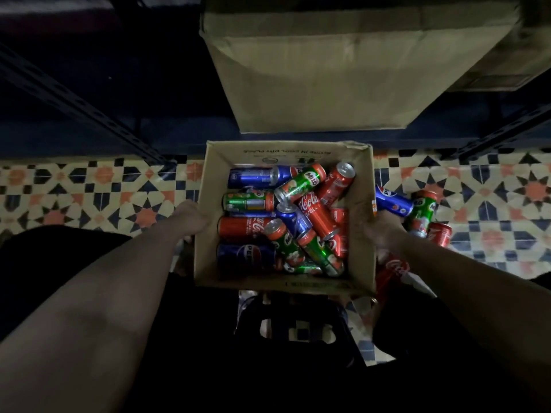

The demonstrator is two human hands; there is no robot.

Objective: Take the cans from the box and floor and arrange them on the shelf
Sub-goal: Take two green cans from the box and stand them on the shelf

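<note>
An open cardboard box (362,257) sits below me, filled with several red, blue and green drink cans (313,213) lying in a heap. My left hand (190,214) grips the box's left wall. My right hand (381,231) grips its right wall, its fingers partly hidden behind the cardboard. On the tiled floor right of the box lie a blue can (393,201), a green can (422,213) and a red can (441,234). Another red can (390,272) lies under my right forearm. The dark metal shelf (119,93) stands beyond the box.
A large closed cardboard box (328,79) rests on the low shelf straight ahead, with another box (518,64) at its right. Slotted shelf uprights (89,111) slant on both sides. A dark stool or crate (295,323) is beneath me. Patterned floor tiles (89,192) spread left and right.
</note>
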